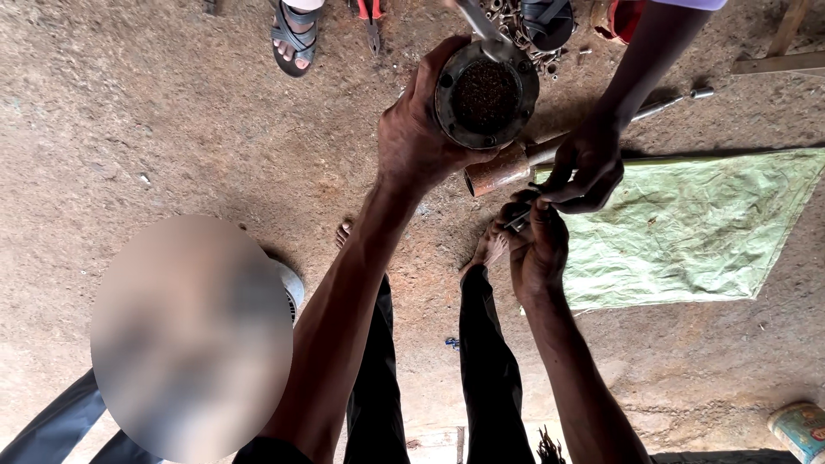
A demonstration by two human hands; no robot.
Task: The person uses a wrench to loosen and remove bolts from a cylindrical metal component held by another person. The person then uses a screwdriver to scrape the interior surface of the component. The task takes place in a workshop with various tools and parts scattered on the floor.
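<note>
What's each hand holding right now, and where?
Left hand grips the round metal housing by its side rim. Right hand pinches a small metal part in its fingers.

The round metal housing [486, 94] your left hand [417, 142] grips is dull grey at the rim, with a dark brown, speckled inside. Just beside it lies a rusty orange-brown cylinder [498, 174] on a pale silver rod [662, 106]. The sheet [687, 228] near the floor's right edge is faded light green, creased all over. The floor [155, 129] is reddish-brown dirt. Your trousers [490, 378] are black. The sandals [294, 36] by the floor's top edge are dark grey.
</note>
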